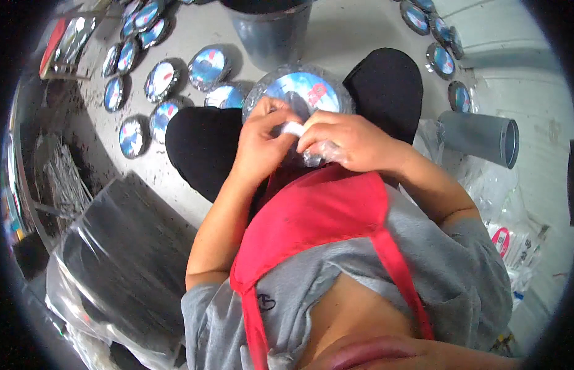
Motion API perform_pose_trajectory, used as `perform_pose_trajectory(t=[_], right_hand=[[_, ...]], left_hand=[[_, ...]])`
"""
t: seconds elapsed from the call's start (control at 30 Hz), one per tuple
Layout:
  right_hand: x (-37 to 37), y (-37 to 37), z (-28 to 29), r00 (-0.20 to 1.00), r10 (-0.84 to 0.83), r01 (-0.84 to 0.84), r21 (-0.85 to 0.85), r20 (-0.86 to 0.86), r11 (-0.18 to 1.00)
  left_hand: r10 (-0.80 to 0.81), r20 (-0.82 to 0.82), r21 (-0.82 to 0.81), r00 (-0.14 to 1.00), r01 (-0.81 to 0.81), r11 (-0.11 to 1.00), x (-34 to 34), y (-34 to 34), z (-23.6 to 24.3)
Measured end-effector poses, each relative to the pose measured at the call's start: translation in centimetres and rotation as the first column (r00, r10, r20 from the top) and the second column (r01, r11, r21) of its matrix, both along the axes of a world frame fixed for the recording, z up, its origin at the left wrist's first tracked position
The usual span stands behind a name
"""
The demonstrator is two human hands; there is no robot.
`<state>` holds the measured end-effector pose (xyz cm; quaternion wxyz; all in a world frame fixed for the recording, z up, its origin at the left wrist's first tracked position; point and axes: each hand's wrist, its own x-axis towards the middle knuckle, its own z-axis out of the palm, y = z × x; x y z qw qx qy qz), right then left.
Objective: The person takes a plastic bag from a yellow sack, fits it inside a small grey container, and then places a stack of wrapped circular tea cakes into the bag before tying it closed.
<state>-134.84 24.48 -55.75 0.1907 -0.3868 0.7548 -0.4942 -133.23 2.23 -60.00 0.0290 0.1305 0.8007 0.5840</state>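
Between my knees rests a round package (311,86) wrapped in clear plastic, with a blue and white label that has a red mark. At its near edge my left hand (262,139) is closed, thumb and fingers pinched together by a small white piece (292,128). Facing it, my right hand (355,140) has its fingers curled round crumpled clear plastic wrap (327,152). The fingertips of both hands nearly meet. Exactly what the left fingertips pinch is partly hidden, but it appears to be the same wrap.
Several similar round packages (162,80) lie on the floor at left, more (444,60) at far right. A grey bucket (271,34) stands ahead. To the right lies a grey cylinder (478,139) beside plastic bags (515,246). A dark plastic-covered stack (126,246) sits at left.
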Motion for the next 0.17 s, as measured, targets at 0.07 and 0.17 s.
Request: perform_pose_trajectory(t=[0.07,0.17], right_hand=[[0.3,0.1,0.1,0.994,-0.104,0.103,0.05,0.028,0.993],[-0.7,0.5,-2.1,0.912,-0.34,0.383,0.184,-0.228,0.905]], left_hand=[[-0.079,0.266,0.178,0.961,0.032,0.983,0.3,-0.5,0.4],[-0.183,0.366,0.21,0.912,0.11,0.971,1.8,0.4,0.9]])
